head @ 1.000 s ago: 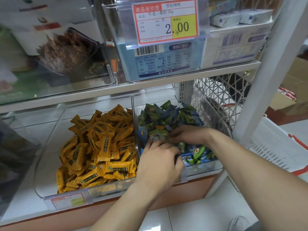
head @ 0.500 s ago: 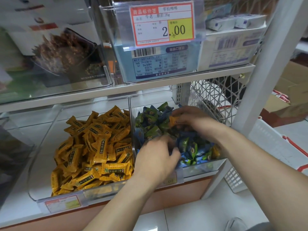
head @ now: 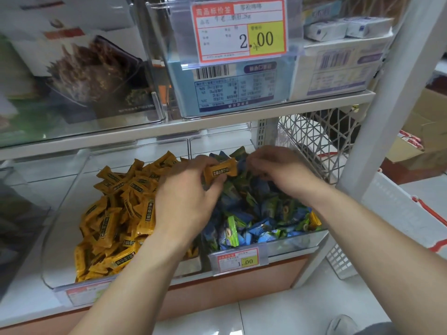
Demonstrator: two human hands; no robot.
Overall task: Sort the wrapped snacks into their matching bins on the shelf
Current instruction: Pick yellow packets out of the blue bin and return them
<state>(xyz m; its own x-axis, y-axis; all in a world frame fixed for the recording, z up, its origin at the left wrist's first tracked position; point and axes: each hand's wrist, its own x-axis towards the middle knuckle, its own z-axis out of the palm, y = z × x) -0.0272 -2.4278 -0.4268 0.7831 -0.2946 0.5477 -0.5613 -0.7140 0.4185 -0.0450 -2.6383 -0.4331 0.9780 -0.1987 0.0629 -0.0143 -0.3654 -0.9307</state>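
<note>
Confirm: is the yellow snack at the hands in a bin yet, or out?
Out. The left hand pinches the yellow snack above the blue-green pile; it rests in neither bin.

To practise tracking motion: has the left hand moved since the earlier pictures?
Yes. The left hand, gripping a yellow wrapped snack, has shifted left from the front of the blue-snack bin to above the divider by the yellow-snack bin.

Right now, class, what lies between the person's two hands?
In the head view, one yellow wrapped snack, pinched by the left hand, lies between it and the right hand, above the blue-green snacks.
</note>
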